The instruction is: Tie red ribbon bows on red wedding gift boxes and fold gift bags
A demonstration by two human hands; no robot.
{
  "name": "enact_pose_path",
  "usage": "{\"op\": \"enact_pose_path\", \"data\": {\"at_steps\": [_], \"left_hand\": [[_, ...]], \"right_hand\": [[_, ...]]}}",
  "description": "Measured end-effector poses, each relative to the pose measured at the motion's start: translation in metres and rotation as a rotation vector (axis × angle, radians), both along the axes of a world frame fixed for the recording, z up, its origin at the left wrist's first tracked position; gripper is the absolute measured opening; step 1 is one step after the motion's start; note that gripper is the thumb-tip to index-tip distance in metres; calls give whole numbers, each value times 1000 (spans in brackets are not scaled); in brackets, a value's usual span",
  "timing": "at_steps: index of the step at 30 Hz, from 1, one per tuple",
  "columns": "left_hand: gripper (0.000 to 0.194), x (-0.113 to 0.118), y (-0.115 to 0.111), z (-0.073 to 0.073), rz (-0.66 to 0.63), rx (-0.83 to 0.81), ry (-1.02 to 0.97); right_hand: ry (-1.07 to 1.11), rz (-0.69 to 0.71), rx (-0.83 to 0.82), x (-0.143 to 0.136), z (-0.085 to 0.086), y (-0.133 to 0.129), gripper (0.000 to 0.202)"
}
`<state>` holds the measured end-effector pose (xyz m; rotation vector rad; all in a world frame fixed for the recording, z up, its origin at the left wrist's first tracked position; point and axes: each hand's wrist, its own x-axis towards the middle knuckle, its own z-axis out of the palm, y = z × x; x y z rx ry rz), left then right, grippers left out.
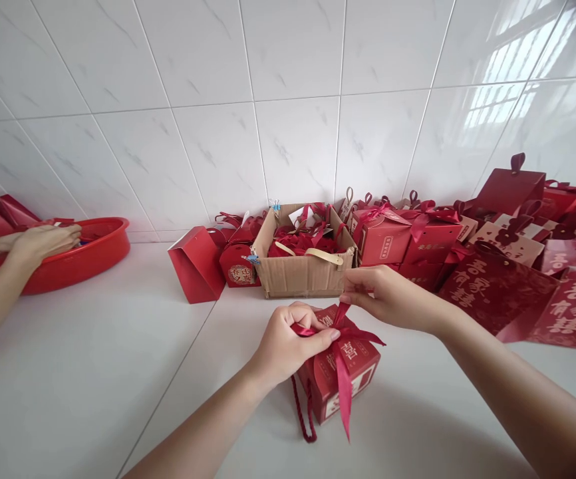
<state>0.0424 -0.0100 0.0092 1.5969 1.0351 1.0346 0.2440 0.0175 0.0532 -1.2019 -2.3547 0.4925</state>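
A red gift box [325, 372] with pale lettering stands on the white surface in front of me. A shiny red ribbon [344, 386] crosses its top, and one tail hangs down the near side. My left hand [290, 339] is closed on the ribbon at the knot, its thumb pressed on the box top. My right hand [380, 293] pinches another piece of the ribbon just above the box's far edge. A dark red twisted cord handle [304, 416] hangs from the box's left side onto the surface.
Behind the box stands a cardboard carton [300, 276] of red ribbons and tags. Left of it are red boxes [199, 266]; many red gift boxes [382, 239] and bags [500, 286] crowd the right. At far left, another person's hands [43, 246] work over a red basin [83, 263].
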Motion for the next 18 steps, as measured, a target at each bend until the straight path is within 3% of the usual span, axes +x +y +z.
{"op": "enact_pose_path", "data": {"at_steps": [6, 10, 18], "left_hand": [[36, -12, 12, 5, -106, -150, -176], [30, -19, 16, 9, -199, -250, -181], [34, -23, 18, 12, -260, -181, -70]], "right_hand": [[-27, 75, -116, 6, 11, -7, 14], [79, 196, -85, 0, 9, -10, 25], [89, 275, -61, -15, -3, -15, 13]]}}
